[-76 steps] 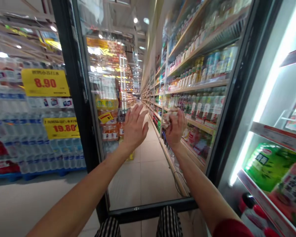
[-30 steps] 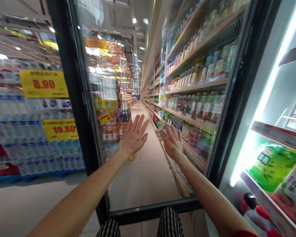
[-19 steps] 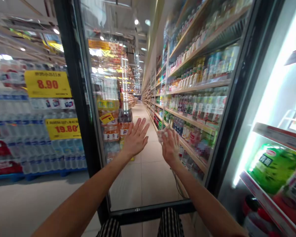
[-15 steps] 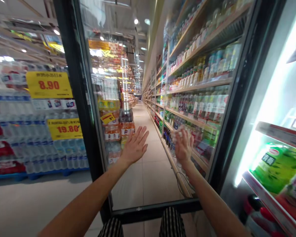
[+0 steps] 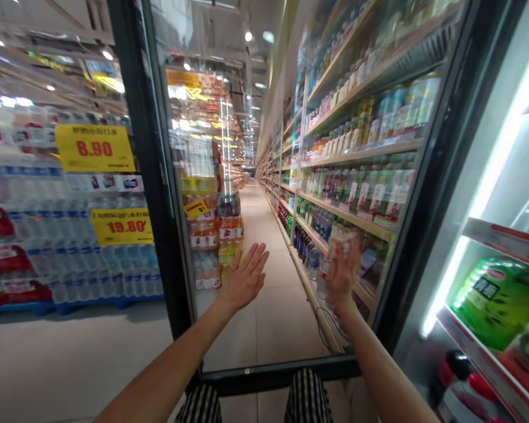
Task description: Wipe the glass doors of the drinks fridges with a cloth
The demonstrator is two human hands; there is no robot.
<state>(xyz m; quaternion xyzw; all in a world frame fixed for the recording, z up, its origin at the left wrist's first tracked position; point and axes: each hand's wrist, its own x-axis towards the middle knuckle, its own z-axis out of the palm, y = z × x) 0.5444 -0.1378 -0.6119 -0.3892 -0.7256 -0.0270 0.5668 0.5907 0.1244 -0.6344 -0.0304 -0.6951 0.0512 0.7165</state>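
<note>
A glass door (image 5: pixel 229 329) with a black frame stands in front of me. My left hand (image 5: pixel 247 279) lies flat against the pane, fingers stretched and slightly spread, holding nothing. Further right, my right hand (image 5: pixel 344 276) is pressed to the glass, smeared by motion. Under its fingers shows a pale, crumpled cloth (image 5: pixel 341 242), blurred and partly hidden by the hand. Through and on the glass, shelves of bottles appear behind both hands.
Stacked bottle packs (image 5: pixel 79 252) with yellow price signs (image 5: pixel 94 148) stand at left. On the right, a lit cooler shelf (image 5: pixel 506 241) holds a green bag (image 5: pixel 496 299). The door's bottom rail (image 5: pixel 286 370) runs just ahead of my knees. A thin cable (image 5: pixel 324 332) shows low down.
My right hand has moved right and slightly down across the glass with the pale cloth. The left hand sits slightly lower in view, still flat. The view has shifted a little.
</note>
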